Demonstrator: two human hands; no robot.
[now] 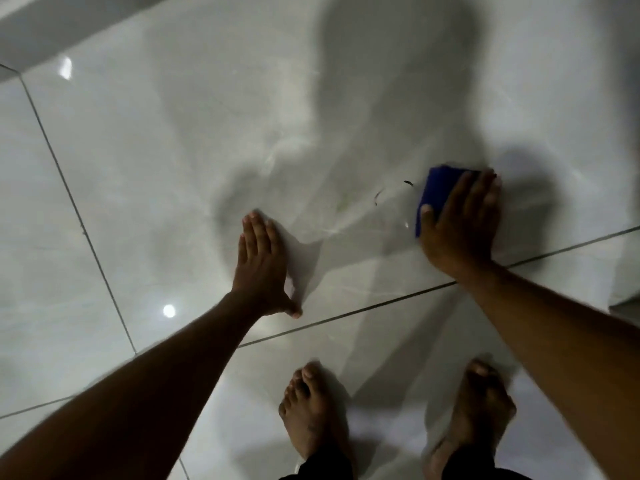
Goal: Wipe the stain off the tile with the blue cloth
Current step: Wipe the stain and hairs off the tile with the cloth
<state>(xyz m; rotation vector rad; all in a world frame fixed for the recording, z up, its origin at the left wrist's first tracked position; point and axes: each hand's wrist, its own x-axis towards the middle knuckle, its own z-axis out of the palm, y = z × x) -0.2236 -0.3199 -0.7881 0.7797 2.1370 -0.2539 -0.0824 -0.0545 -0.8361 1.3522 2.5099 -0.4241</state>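
Left hand [263,268] flat on tile [207,133], fingers straight; right hand [460,220] — fingers likewise straight — presses blue cloth [437,192] beside dark stain [379,197].

Indoor room with glossy pale tiles [156,133] underfoot, bare feet [308,410].

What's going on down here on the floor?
A person is leaning over a glossy floor tile to clean it. The right hand presses a blue cloth flat against the tile, and the left hand rests flat on the tile as if for support. A few small dark marks lie just left of the cloth, not yet wiped away. The person's bare feet stand on the neighbouring tile.
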